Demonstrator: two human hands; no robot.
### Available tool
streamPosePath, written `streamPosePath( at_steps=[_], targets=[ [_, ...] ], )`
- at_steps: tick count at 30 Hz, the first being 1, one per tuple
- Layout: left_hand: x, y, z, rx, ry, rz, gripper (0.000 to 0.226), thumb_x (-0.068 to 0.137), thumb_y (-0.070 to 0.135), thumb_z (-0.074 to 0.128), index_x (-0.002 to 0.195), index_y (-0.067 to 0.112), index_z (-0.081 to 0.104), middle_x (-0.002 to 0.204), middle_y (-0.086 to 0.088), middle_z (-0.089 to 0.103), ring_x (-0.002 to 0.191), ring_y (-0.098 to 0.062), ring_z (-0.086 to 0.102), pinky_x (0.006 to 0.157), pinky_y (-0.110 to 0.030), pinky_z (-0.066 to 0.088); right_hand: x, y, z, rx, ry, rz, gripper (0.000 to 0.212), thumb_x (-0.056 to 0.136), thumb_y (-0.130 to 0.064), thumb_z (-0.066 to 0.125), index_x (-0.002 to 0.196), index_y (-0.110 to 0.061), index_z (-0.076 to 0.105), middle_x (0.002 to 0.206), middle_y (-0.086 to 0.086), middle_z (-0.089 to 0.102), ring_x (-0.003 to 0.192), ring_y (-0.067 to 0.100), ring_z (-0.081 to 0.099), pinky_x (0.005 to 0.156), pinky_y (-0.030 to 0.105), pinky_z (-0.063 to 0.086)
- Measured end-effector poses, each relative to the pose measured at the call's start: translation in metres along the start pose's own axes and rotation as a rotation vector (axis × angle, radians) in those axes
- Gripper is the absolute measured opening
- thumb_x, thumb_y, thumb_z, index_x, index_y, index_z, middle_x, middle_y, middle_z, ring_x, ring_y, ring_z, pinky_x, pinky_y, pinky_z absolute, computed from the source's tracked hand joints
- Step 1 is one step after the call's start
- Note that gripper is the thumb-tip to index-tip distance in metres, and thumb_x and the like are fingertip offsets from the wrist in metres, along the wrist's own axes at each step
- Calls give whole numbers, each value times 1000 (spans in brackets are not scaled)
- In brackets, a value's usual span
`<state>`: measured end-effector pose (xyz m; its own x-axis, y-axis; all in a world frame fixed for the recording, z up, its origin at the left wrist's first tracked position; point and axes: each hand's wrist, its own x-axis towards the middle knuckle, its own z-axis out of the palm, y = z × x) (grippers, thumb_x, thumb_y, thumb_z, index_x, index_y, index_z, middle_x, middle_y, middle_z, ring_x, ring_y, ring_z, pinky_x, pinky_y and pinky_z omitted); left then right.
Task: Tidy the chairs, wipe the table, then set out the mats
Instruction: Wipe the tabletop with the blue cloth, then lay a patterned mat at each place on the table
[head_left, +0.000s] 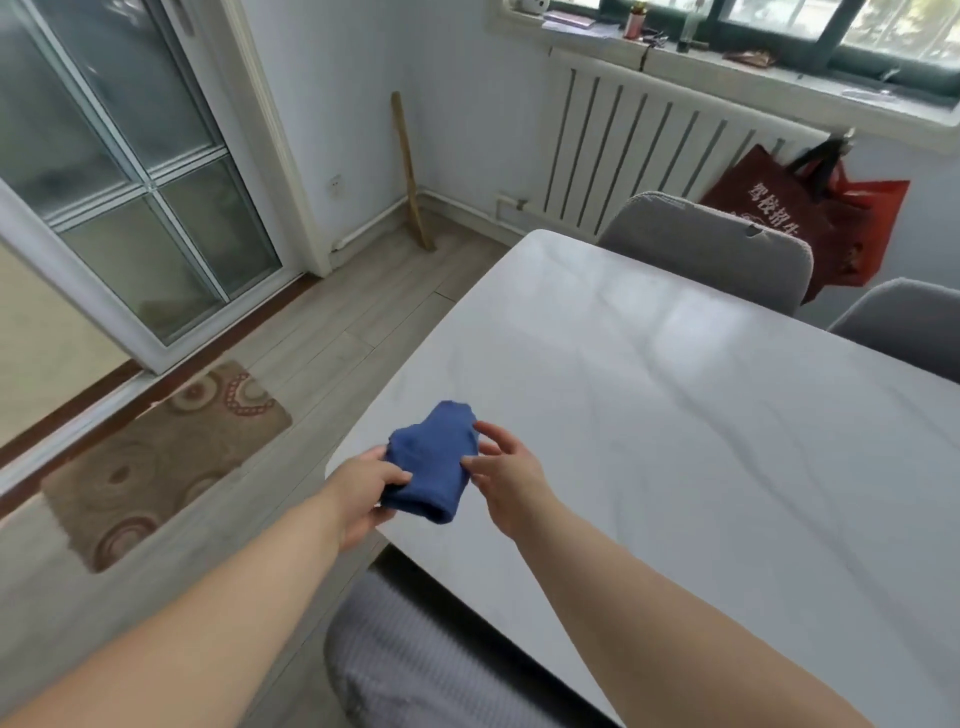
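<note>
**Desk:** What are the hands doing on your feed?

**Me:** Both arms reach in from the bottom of the frame. My left hand (363, 493) has hold of a folded blue cloth (434, 460), thumb lying on top and the fingers curled under its lower left edge. My right hand (506, 473) is spread loose on the cloth's right side, fingertips at its edge. I can't tell whether they press on it or only brush it.

**Desk:** And where is the cloth?

**Me:** Just left of centre, over the near left corner of the white table (701, 415). Whether it rests on the top or hangs just above it, I can't say.

**Desk:** The chairs?

**Me:** One grey chair (711, 249) stands against the far edge of the table at upper right, its back close to the tabletop. A second grey chair (904, 325) shows at the right border, also at the far edge. A third, ribbed grey chair (410, 660) sits at the bottom centre, tucked partly under the near edge.

**Desk:** Anything else around?

**Me:** A patterned brown rug (166, 462) lies on the wooden floor at left, below the glass door (140, 171). A white radiator (639, 156) runs under the windowsill at top, with red bags (789, 218) hanging at its right end.
</note>
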<state>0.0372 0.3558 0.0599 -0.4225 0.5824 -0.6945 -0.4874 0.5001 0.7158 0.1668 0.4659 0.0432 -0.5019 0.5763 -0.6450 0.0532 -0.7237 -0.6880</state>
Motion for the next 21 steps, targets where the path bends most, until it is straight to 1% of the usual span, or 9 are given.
streamPosePath(
  at_steps=[2,4,6,8,10,14,15,18,21],
  targets=[
    [16,11,-20,63,26,61,29,91,-4,45,107,17,59,98,-7,65,86,-20,59,73,-29,47,16,-6,25,-53,19,-82,52,81,17,57,115,-22,64,119,1,59,107,28,61,89,35,53],
    [31,13,-41,163,68,80,29,93,2,49,119,14,55,105,-8,64,92,-21,59,76,-30,48,31,-4,39,-173,55,-62,52,82,13,58,120,-23,61,105,-7,58,106,25,60,92,35,51],
    [48,5,-62,410,149,45,40,92,11,54,132,12,48,117,-11,60,102,-25,56,85,-34,46,41,6,42,-293,109,43,51,85,10,58,127,-20,57,96,-5,54,100,24,59,95,37,51],
    [54,-2,-73,643,215,-4,52,91,19,56,140,13,38,129,-14,54,107,-29,51,85,-33,40,40,15,36,-327,156,132,48,87,9,56,129,-14,56,94,2,56,97,25,59,95,38,51],
    [57,-4,-73,715,223,-19,59,91,21,57,144,15,33,139,-14,47,118,-32,49,89,-34,40,36,18,24,-318,187,144,44,87,8,56,126,-12,58,88,0,54,98,26,60,93,37,52],
    [57,5,-44,801,140,11,53,91,21,56,141,16,40,139,-10,47,119,-31,50,97,-39,43,19,9,-10,-258,246,94,39,86,8,58,119,-11,61,87,1,56,95,23,61,80,29,53],
    [56,6,-32,823,106,18,50,92,22,56,139,18,42,136,-9,49,116,-28,50,97,-38,43,14,6,-20,-246,263,89,38,85,7,59,118,-11,62,87,2,58,92,22,62,77,29,53],
    [49,8,12,818,-40,74,39,92,20,56,130,18,49,127,-7,53,102,-21,51,85,-31,40,-5,-5,-55,-187,326,61,36,85,5,59,117,-12,63,83,3,63,86,20,63,70,26,52],
    [40,3,62,845,-181,116,31,91,19,57,122,17,53,122,-4,54,104,-20,52,86,-29,41,-33,-15,-93,-147,396,18,34,86,4,58,115,-13,63,87,4,64,87,21,64,69,26,52]
  ],
)
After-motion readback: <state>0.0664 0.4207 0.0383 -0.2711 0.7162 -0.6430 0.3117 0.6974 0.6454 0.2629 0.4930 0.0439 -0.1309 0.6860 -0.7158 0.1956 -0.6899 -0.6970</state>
